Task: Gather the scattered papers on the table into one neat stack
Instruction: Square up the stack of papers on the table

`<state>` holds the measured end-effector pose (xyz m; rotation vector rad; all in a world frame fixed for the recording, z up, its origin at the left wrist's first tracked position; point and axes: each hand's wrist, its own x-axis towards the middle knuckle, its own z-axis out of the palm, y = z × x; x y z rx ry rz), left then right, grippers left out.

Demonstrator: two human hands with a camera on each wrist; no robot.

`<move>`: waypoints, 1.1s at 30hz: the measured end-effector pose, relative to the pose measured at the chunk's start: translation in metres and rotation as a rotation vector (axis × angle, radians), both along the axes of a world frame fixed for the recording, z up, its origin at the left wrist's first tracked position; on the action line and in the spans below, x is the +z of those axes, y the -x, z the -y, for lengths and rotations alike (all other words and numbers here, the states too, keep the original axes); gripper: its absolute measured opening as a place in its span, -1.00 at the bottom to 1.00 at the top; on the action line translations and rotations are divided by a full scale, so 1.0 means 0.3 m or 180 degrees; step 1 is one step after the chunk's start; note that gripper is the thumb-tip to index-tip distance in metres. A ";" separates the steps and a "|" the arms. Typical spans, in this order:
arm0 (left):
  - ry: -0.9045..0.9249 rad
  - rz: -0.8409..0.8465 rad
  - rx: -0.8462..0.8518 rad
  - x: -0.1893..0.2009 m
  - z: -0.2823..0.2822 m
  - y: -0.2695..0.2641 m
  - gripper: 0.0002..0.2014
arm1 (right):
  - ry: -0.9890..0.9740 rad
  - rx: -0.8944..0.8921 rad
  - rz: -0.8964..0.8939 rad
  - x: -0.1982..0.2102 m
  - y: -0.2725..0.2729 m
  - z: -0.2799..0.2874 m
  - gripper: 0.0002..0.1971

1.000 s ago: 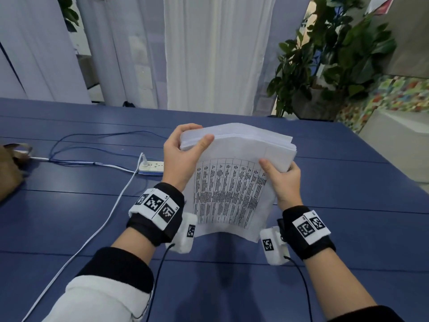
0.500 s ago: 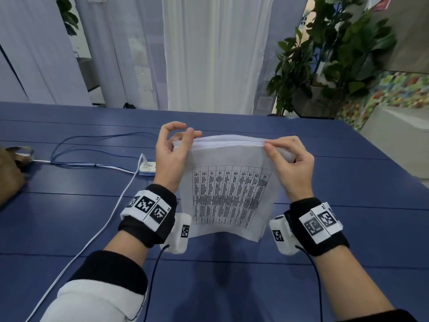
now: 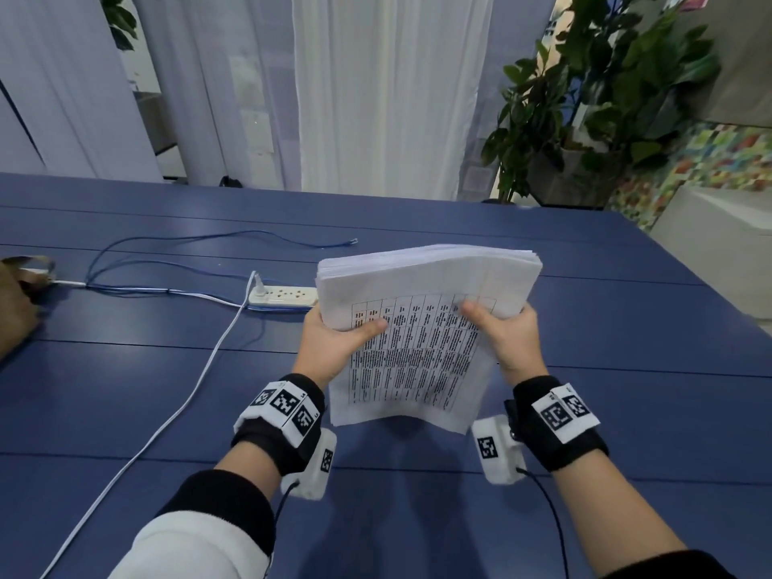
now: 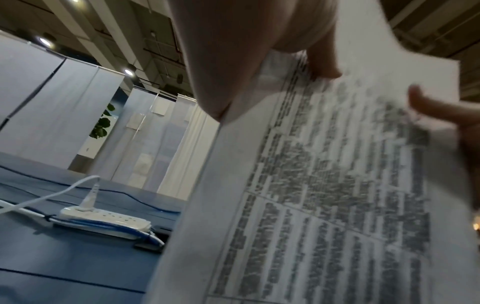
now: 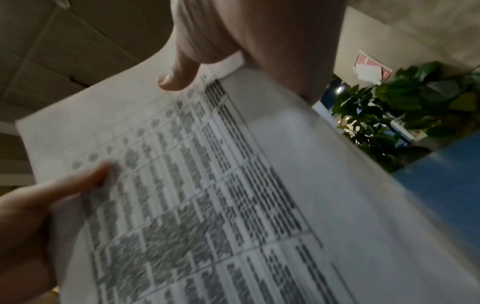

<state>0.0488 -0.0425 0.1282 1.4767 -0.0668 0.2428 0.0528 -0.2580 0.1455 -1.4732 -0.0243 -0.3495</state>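
Note:
A thick stack of white papers (image 3: pixel 422 328) with a printed table on its near sheet is held up above the blue table (image 3: pixel 167 390), tilted back with its upper part bending away. My left hand (image 3: pixel 334 340) grips its left edge, thumb on the printed face. My right hand (image 3: pixel 501 332) grips the right edge, thumb on the front. The left wrist view shows the printed sheet (image 4: pixel 324 185) with my left thumb (image 4: pixel 324 59) on it. In the right wrist view the same sheet (image 5: pixel 207 195) fills the frame under my right thumb (image 5: pixel 179 74).
A white power strip (image 3: pixel 284 296) with a white cable (image 3: pixel 175 415) and thin blue wires (image 3: pixel 175 244) lies left of the stack. A brown object (image 3: pixel 16 307) sits at the table's left edge. A potted plant (image 3: pixel 585 98) and curtains stand beyond the far edge.
Both hands slid from pinching the stack's top edge down to its sides. The stack rose and its top tipped back, away from me.

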 end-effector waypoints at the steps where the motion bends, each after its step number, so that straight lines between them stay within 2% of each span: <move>1: 0.0025 -0.0036 0.0029 0.002 0.014 -0.002 -0.68 | 0.0011 -0.0036 -0.0125 -0.020 -0.009 -0.007 -0.56; 3: 0.0136 -0.0112 0.0220 0.015 0.038 -0.005 -0.77 | -0.0102 -0.0158 -0.0150 -0.025 -0.022 -0.016 -0.73; 6: 0.0233 0.0004 0.0437 0.055 0.056 -0.014 -0.77 | -0.0209 -0.0233 0.0112 0.010 -0.039 -0.004 -0.75; 9: 0.0159 0.0090 0.0382 0.072 0.048 -0.017 -0.78 | -0.0213 -0.0212 0.0208 0.023 -0.042 0.016 -0.74; 11: 0.0116 -0.0026 0.0266 0.049 0.038 -0.019 -0.79 | -0.0009 -0.0133 0.0008 -0.020 -0.039 0.023 -0.75; 13: 0.0129 -0.0228 0.0180 0.009 0.026 -0.018 -0.71 | 0.0205 0.0000 -0.0343 -0.088 -0.027 0.022 -0.76; 16: 0.0071 -0.0437 0.0042 -0.034 0.021 -0.016 -0.66 | 0.0187 0.0078 -0.0661 -0.176 -0.025 0.015 -0.71; 22: 0.0027 -0.0509 -0.0084 -0.026 0.005 -0.026 -0.73 | 0.0083 0.0060 -0.0708 -0.180 -0.049 0.018 -0.69; 26: -0.0242 -0.0594 -0.0255 -0.072 0.003 -0.016 -0.76 | 0.0043 0.0068 -0.0807 -0.220 -0.036 0.020 -0.67; 30: -0.0203 -0.0564 -0.0026 -0.090 0.018 -0.015 -0.83 | 0.0100 0.0087 -0.0831 -0.220 -0.042 0.010 -0.67; 33: -0.0219 -0.0653 0.0142 -0.079 -0.014 -0.035 -0.88 | 0.0208 0.0421 -0.0879 -0.205 -0.056 0.021 -0.74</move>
